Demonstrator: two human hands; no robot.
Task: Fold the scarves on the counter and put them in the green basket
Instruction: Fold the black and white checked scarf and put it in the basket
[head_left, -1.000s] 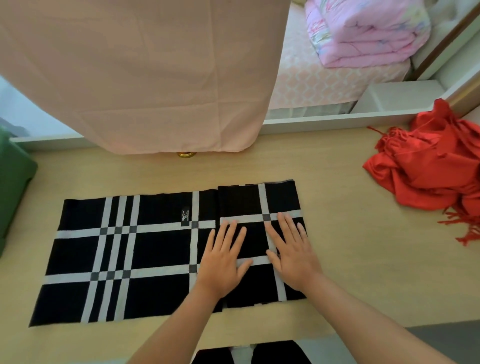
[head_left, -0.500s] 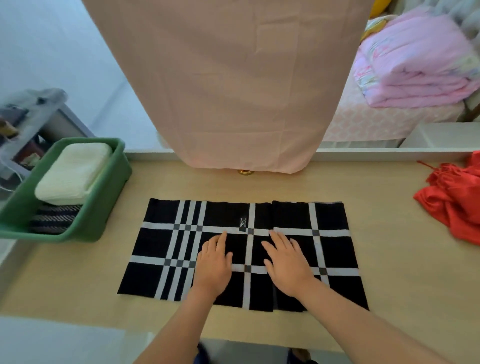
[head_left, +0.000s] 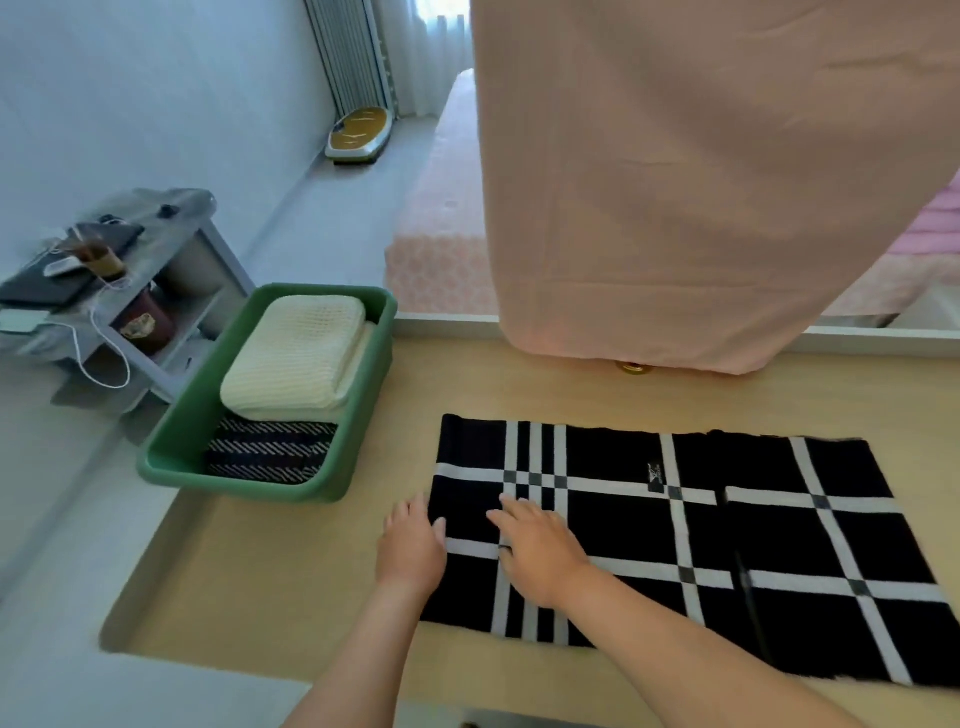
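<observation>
Plaid scarf (head_left: 623, 540), near right corner off-frame

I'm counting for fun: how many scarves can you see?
3. A cream scarf lies in the green basket atop a dark striped scarf; the black plaid scarf lies flat on the counter. Others may hide underneath.

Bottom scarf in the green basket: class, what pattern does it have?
The bottom scarf is black with pale diagonal dashes in rows; head view.
</observation>
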